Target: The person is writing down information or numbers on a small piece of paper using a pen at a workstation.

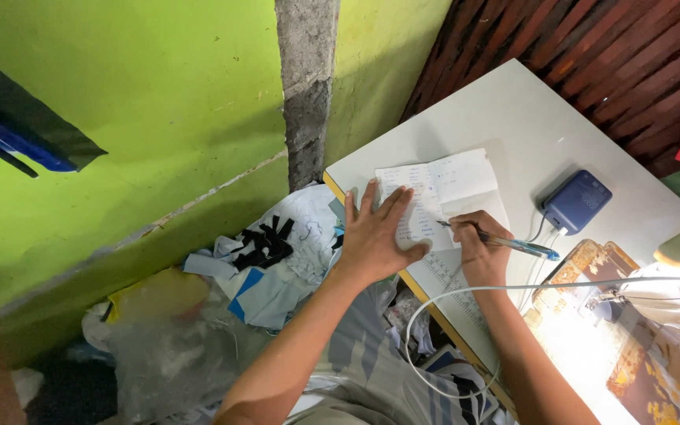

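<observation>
One white counter (pixel 513 118), set against a green wall (pixel 120 118). Beside the counter's near edge, on the floor side, one heap of cloth scraps (pixel 277 260) and clear plastic bags. On the counter, one sheet of paper (pixel 442 189) with handwritten lines, lying near the edge, folded open. Past the paper, further in on the counter, one blue box-shaped device (pixel 578 200) with a white cable (pixel 450 299) looping off the counter edge. Left hand (pixel 373 236) spread wide and flat, pressing the paper's near part to the counter. Right hand (pixel 478 248) just beside it on the counter, closed round one blue pen (pixel 505 242), tip touching the paper.
</observation>
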